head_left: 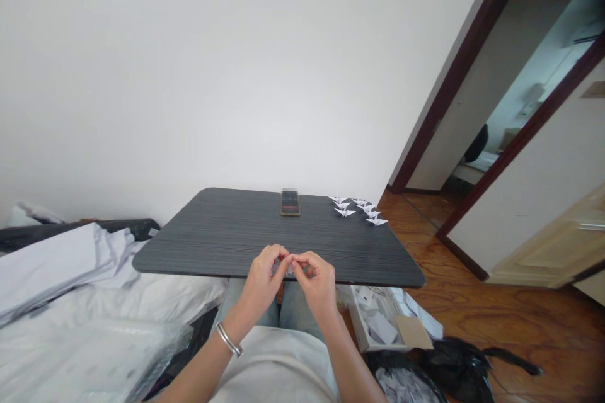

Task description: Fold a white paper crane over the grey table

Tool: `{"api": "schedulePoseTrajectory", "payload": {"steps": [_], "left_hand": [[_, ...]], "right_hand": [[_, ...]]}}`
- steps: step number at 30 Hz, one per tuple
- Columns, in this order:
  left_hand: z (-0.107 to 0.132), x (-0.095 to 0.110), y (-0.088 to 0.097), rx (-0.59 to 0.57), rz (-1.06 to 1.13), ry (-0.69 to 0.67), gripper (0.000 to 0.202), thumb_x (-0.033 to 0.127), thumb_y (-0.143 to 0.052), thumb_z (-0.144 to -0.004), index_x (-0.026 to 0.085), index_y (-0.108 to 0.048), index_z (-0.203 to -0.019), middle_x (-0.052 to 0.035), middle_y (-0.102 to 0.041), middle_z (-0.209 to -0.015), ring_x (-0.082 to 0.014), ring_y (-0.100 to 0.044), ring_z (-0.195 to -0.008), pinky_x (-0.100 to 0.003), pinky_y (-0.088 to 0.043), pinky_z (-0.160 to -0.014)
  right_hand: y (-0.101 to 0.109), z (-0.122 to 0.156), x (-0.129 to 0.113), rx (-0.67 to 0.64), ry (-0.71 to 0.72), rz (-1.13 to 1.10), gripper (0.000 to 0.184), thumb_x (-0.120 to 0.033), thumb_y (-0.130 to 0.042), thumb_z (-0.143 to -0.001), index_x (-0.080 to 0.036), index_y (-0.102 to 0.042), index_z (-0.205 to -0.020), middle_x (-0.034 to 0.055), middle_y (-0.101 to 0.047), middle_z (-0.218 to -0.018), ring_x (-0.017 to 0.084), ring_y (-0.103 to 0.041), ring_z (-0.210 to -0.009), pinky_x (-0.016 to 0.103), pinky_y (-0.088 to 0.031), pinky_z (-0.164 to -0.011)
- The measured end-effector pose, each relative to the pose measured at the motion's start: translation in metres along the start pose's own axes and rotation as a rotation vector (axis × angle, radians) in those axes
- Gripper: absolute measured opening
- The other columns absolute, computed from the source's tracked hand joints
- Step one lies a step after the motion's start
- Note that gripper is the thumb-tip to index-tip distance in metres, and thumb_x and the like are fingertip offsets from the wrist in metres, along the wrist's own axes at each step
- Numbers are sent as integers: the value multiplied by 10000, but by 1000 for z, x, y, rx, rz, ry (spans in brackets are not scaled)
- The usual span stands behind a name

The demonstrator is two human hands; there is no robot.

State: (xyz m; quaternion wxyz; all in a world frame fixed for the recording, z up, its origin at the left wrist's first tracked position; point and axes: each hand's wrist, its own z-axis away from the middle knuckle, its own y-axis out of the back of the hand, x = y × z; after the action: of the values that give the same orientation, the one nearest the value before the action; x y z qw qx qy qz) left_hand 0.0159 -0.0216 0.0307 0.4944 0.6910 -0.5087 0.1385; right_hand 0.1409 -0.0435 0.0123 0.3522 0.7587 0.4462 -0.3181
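Observation:
Above the near edge of the dark table (227,227), my left hand (265,274) and my right hand (316,278) meet at the fingertips. Pinched between them is a small folded white paper (290,269), mostly covered by the fingers, so its shape is hard to make out. Both hands are closed on it, thumbs and forefingers together. Toward the far right of the tabletop stand several white paper cranes (345,212) in two loose rows.
A phone (290,202) lies near the table's back edge, by the white wall (236,75). White sheets and bubble wrap (113,352) are heaped at left. Below right are an open box (373,321) and a black bag (456,365) on the wooden floor (501,321).

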Motion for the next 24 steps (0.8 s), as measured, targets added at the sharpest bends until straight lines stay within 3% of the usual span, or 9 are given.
{"api": "schedulePoseTrajectory", "payload": {"steps": [11,24], "left_hand": [[2,-1,-1,3,-81,-83,171,224,-395,-869,177,-499,-742,-4,-503,-702,-143,-491,-681,-251,-392,-634],[1,-2,2,-1,-131,-105,136,235,-460,-840,188,-579,-793,-22,-593,-741,-165,-517,-720,-287,-396,-677]], "right_hand": [[-4,1,4,18,-37,-15,122,-122,-533,-734,-159,-648,-748,12,-619,-649,123,-546,-547,200,-381,-457],[-2,0,5,55,-59,-56,104,-167,-536,-752,-167,-637,-731,20,-623,-664,138,-565,-585,207,-397,-468]]}}
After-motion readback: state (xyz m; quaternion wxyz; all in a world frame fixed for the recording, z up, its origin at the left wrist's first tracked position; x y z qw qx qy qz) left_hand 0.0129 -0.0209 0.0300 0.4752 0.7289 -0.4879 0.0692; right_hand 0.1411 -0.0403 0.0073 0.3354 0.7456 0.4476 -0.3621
